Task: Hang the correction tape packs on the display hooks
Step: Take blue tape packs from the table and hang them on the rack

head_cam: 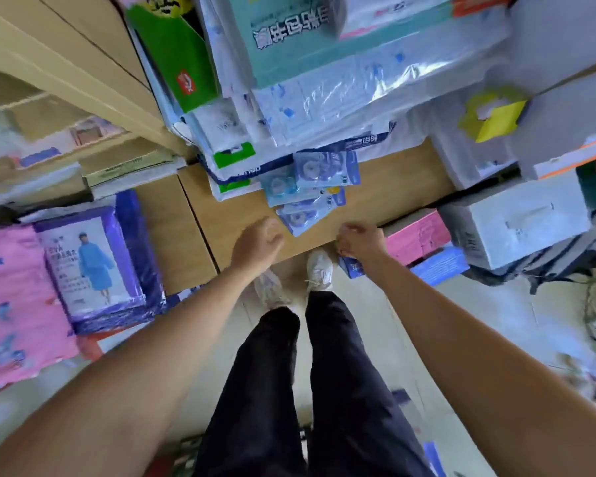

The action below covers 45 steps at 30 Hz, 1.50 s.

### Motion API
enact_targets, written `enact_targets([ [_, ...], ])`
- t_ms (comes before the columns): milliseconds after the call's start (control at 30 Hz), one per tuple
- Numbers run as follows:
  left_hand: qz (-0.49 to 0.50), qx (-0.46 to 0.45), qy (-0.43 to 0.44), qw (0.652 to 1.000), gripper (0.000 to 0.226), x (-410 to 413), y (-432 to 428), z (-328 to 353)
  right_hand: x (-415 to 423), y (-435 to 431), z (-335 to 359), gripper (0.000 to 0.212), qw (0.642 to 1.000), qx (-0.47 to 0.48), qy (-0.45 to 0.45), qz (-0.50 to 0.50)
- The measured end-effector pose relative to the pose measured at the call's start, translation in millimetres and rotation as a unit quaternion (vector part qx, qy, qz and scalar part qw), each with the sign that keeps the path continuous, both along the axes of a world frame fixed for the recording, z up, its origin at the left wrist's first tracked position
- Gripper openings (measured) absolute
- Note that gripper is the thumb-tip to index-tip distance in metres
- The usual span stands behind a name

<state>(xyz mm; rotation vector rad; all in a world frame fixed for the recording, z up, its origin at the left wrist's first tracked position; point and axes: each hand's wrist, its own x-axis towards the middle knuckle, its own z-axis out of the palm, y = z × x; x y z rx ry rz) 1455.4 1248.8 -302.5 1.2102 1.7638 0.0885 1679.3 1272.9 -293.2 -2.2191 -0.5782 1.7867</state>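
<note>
Several blue correction tape packs (310, 187) lie in a loose, overlapping pile on a brown cardboard box (393, 187), just in front of me. My left hand (257, 244) hovers a little below and left of the pile, fingers loosely curled, holding nothing. My right hand (360, 239) hangs just right of the pile's near end, fingers lightly curled, also holding nothing. Neither hand touches a pack. No display hooks are in view.
Stacks of plastic-wrapped stationery (324, 98) rise behind the packs. A purple raincoat package (97, 263) and pink fabric (11, 304) lie to the left. Grey boxes (516, 222) and a pink box (420, 235) stand at right. My legs and white shoes (319, 270) are on the floor below.
</note>
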Motion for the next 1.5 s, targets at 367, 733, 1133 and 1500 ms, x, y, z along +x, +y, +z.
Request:
enact_targets([
  [367, -0.193, 0.126, 0.14, 0.963, 0.071, 3, 54, -112, -37, 75, -115, 0.049, 0.947, -0.026, 0.033, -0.318],
  [733, -0.132, 0.225, 0.152, 0.953, 0.04, -14, 49, -124, -20, 69, -117, 0.026, 0.881, 0.023, 0.088, -0.464],
  [1133, -0.052, 0.112, 0.145, 0.982, 0.063, -1, 49, -107, 17, -65, -60, 0.014, 0.947, 0.087, 0.028, -0.307],
  [1500, -0.076, 0.042, 0.057, 0.995, 0.023, -26, -5, -9, 22, -126, 30, 0.016, 0.977, 0.104, -0.098, -0.156],
])
